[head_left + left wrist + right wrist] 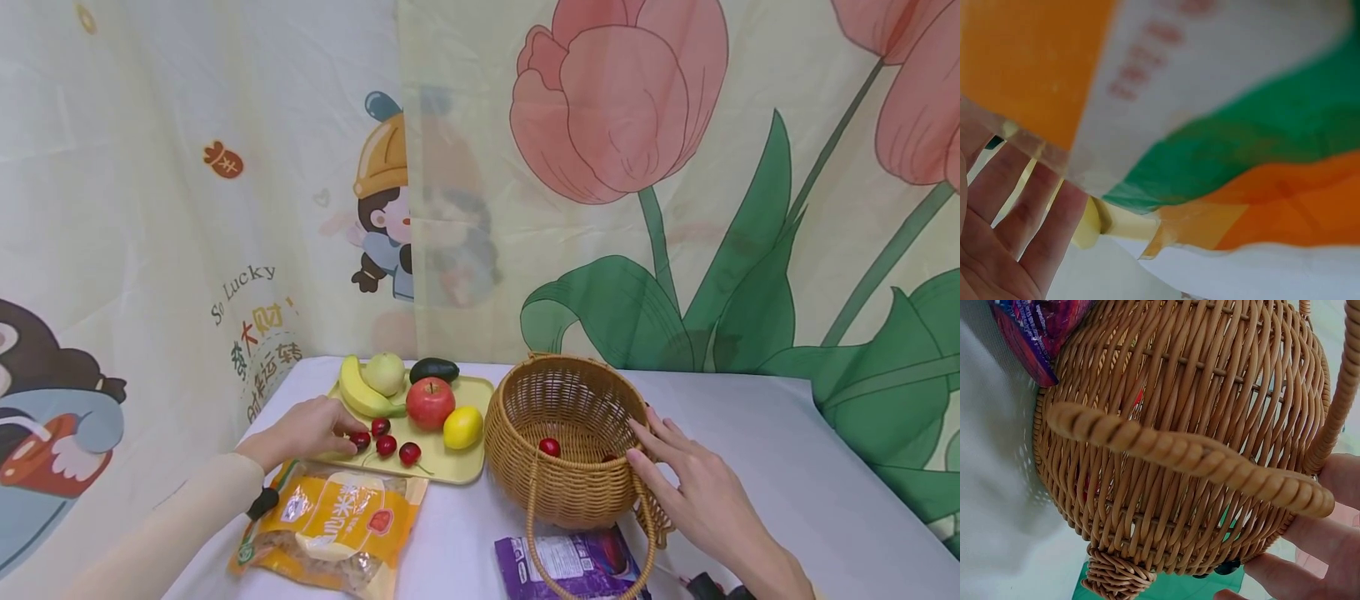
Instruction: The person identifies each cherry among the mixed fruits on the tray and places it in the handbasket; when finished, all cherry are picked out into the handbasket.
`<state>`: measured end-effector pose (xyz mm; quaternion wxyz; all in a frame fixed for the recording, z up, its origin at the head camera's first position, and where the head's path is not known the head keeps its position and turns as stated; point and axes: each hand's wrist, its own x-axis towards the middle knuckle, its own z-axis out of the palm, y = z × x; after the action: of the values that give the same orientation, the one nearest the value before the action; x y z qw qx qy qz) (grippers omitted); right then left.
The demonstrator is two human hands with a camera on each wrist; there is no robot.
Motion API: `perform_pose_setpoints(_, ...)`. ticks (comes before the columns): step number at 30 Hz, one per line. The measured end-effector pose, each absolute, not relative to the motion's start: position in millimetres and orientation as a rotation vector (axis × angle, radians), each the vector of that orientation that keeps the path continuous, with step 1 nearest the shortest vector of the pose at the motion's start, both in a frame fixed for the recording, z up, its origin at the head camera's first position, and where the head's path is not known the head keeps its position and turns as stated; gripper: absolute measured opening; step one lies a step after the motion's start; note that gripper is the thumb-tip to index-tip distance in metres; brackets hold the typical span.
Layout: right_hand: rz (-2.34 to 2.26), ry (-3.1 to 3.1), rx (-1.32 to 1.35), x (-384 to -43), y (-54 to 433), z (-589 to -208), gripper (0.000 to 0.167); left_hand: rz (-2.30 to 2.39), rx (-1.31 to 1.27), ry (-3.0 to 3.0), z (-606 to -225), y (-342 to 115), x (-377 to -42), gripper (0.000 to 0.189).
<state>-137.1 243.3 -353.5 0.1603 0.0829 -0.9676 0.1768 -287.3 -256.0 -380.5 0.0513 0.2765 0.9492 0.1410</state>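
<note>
At the front left of the yellow tray (457,473), my left hand (313,427) pinches a dark red cherry (362,442) between thumb and fingers. Three more cherries lie close by, one of them this stemmed cherry (410,453). My right hand (701,487) rests with extended fingers against the right side of the round wicker basket (562,492). Inside the basket a red cherry (550,447) shows, and another is partly hidden by the rim. In the right wrist view, fingers (1322,540) touch the wicker wall. A bag blocks most of the left wrist view.
The tray also bears a banana (363,392), a pale green round fruit (385,373), an avocado (434,370), a red apple (431,403) and a lemon (462,427). An orange snack bag (345,521) lies in front; a purple packet (558,562) sits beneath the basket's lowered handle (531,525).
</note>
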Motion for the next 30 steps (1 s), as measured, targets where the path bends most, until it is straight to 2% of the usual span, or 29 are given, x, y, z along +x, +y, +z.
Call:
perform_pose_setpoints(14, 0.510, -2.760, 0.241, -136.8, 243.5, -353.5, 0.055, 0.345, 0.798, 2.960, -379.0, -253.4, -285.0, 0.026)
perform_pose_setpoints(30, 0.506, -2.761, 0.243, -137.0, 243.6, -354.1, 0.056, 0.330, 0.919, 2.966, -379.1, -252.8, -285.6, 0.022)
